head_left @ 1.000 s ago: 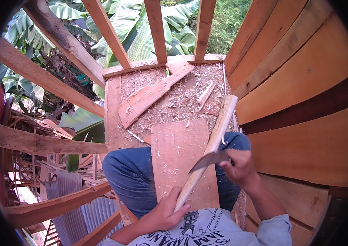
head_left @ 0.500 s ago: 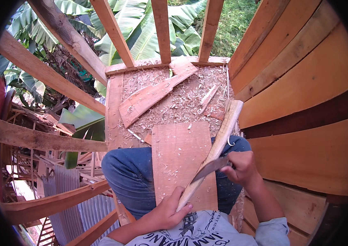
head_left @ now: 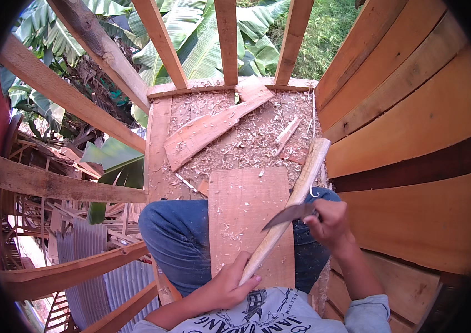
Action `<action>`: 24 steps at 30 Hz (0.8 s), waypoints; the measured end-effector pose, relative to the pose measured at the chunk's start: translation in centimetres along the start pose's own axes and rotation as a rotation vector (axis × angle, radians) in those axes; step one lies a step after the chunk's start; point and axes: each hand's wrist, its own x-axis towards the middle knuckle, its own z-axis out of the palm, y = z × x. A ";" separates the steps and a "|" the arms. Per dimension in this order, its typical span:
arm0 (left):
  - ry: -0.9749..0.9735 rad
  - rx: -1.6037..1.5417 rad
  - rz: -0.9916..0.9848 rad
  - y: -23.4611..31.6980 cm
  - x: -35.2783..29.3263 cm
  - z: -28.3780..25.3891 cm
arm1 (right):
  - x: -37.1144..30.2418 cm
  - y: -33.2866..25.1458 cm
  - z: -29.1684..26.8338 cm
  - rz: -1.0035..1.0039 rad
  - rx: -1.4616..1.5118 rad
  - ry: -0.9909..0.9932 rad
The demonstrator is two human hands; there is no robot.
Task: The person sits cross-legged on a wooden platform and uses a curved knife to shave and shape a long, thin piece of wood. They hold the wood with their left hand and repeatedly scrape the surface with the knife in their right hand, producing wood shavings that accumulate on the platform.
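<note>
Right grip (head_left: 329, 223) closed around the knife (head_left: 289, 215); left grip (head_left: 232, 284) pinching the near end of the wooden stick (head_left: 304, 184), which slants over the board (head_left: 238, 205). Within the last half-second the knife moved up the stick, suggesting repositioning between shaving strokes.

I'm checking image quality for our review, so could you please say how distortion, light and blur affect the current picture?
Head view: wall boards at right look curved near the rim, corners go black; head view: banana leaves look pale, brightly lit; head view: knife and stick show no obvious blur.
</note>
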 end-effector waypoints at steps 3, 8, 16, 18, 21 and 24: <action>-0.008 -0.012 -0.038 0.4 0.4 -0.1 | -0.4 3.6 0.6 0.314 0.122 0.187; 0.022 0.002 -0.041 -0.1 -0.1 -0.8 | 1.3 4.2 0.7 0.316 0.113 0.281; 0.002 0.009 0.054 -2.8 -0.7 -4.1 | 2.0 6.0 4.2 0.553 0.456 0.305; 0.069 -0.045 0.087 -2.6 -0.9 -5.0 | 2.0 8.2 6.7 0.753 0.794 0.322; 0.178 -0.103 0.033 -2.2 -1.8 -6.0 | 2.3 9.9 9.2 0.792 0.811 0.335; 0.300 0.012 0.012 -2.5 -2.8 -6.9 | 2.1 9.6 9.6 0.774 0.779 0.327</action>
